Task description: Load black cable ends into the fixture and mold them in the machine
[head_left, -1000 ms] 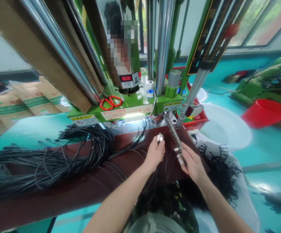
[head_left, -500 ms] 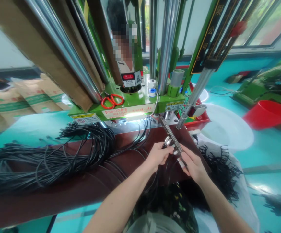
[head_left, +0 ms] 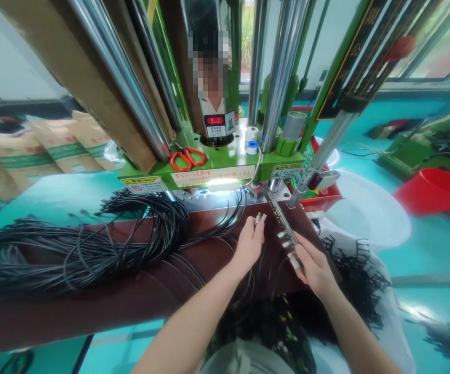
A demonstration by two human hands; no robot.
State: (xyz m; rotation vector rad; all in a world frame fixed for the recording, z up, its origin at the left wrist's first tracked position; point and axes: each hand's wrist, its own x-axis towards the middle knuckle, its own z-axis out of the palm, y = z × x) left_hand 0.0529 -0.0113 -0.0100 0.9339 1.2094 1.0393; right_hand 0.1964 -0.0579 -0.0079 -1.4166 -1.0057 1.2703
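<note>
In the head view my left hand (head_left: 249,243) is closed around a couple of small silvery cable plugs (head_left: 261,217), whose metal ends stick out past the fingertips. Thin black cables hang below this hand. My right hand (head_left: 313,261) grips the near end of a long, narrow metal bar (head_left: 280,214), which slants away toward the machine. Several silvery plugs jut from the bar's left side near my right fingers. A gap separates my left hand from the bar. Both hands are above the brown tabletop (head_left: 213,259).
A green press machine (head_left: 154,174) with steel columns stands ahead, red-handled scissors (head_left: 188,158) on its ledge. A large bundle of black cables (head_left: 131,244) lies at left. At right are a white bag (head_left: 388,306) with black parts, a white basin (head_left: 384,221) and a red bucket (head_left: 429,192).
My left hand has drawn away from the bar to the left, with the plugs in its fingers. The right hand still holds the bar. The whole view has shifted slightly.
</note>
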